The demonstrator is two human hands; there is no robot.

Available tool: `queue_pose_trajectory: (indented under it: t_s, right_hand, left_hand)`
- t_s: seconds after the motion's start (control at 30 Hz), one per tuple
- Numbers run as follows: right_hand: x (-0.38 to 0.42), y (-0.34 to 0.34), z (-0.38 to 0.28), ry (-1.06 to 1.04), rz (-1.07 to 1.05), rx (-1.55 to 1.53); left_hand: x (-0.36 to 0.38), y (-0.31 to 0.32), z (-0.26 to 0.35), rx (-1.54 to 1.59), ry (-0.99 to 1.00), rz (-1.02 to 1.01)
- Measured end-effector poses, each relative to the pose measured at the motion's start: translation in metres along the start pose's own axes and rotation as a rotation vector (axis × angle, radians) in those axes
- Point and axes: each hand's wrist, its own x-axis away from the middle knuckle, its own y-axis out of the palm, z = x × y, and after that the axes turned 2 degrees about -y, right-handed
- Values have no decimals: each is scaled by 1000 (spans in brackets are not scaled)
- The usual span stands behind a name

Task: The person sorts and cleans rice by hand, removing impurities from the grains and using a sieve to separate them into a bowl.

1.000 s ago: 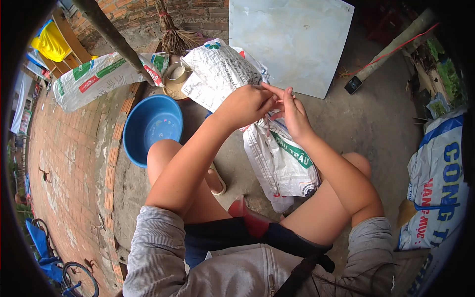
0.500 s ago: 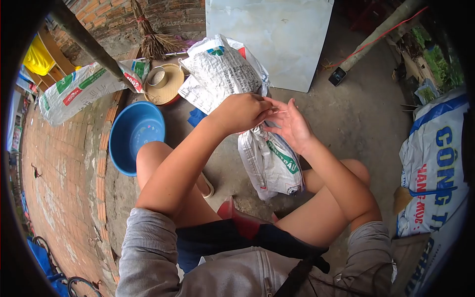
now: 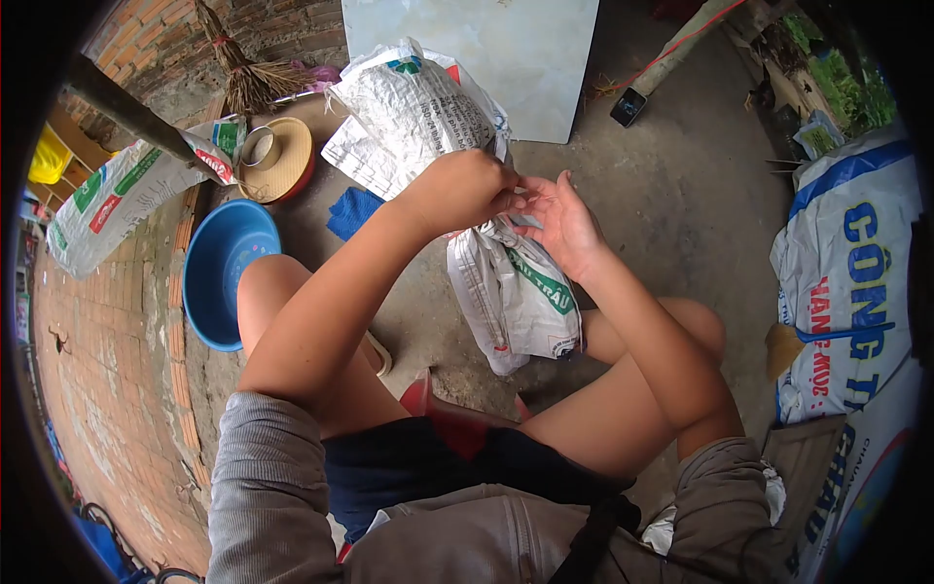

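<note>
Between my knees a white woven plastic sack (image 3: 516, 302) with green print narrows to a gathered neck just under my hands. White crumpled sacking (image 3: 413, 117) spreads out beyond them. My left hand (image 3: 472, 187) is closed over the neck, fingers curled down; I cannot tell what they pinch. My right hand (image 3: 566, 222) is turned palm up beside it, thumb raised and fingers stretched out, the fingertips meeting those of the left.
A blue basin (image 3: 219, 282) stands by my left knee, with a blue cloth (image 3: 352, 212) near it. Farther off are a woven tray (image 3: 292, 146), a straw broom (image 3: 243, 73) and a pale board (image 3: 477, 58). Large printed sacks (image 3: 827, 282) line the right side.
The view has shifted, so surroundings sit further left and higher, and more of the blue cloth shows. Both hands stay at the sack's neck, with the right fingers slightly more bent.
</note>
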Motion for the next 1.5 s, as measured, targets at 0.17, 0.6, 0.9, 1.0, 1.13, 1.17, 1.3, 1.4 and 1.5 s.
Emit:
queue_pose_trajectory:
  t_s: [0.17,0.6,0.9,1.0,1.13,1.17,1.3,1.4,1.5]
  right_hand:
    - [-10,-19,16,20,-40,-17]
    - [-62,-25,67,23,39,625]
    - [-89,-5,77,-135,-30,1081]
    - [-93,6,73,-89,-75,1322]
    - [-115,-21,92,7,-96,1342]
    - [-115,-22,92,13,-68,1403]
    - [-113,-16,93,25,-108,1362]
    - [-111,-4,87,98,-104,1243]
    - [-104,3,89,290,-123,1058]
  left_hand:
    - [-6,25,0,267,-43,-13]
    - [17,13,-40,69,-533,-319]
    - [56,-18,-40,0,-377,-448]
    - [83,-32,-50,34,-357,-431]
    - [121,-67,-50,85,-399,-437]
    - [131,-75,-51,104,-415,-434]
    - [157,-112,-53,114,-388,-359]
    - [169,-117,-57,156,-371,-303]
    - [164,-107,-59,120,-383,-256]
